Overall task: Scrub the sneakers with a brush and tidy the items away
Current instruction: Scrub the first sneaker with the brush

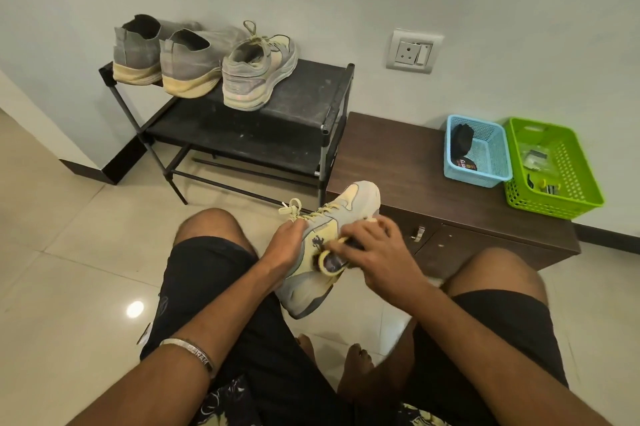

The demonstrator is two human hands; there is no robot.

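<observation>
Sneaker (325, 249) sits mid-air between the knees, near the low bench (398, 162); left hand (285, 250) grips its laced top w/ fingers curled round, right hand (377, 252) clenched on a yellow-rimmed brush (329, 261) pressed to the side panel. Best to keep the left grip firm so the shoe can't twist, short strokes, rotate to reach sole & toe. Its pair (259, 74) waits on the rack (304, 103), far left.

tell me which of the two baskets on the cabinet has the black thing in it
The blue basket, the smaller one on the left; a black item leans in its far corner. The green basket beside it holds small packets.
</observation>
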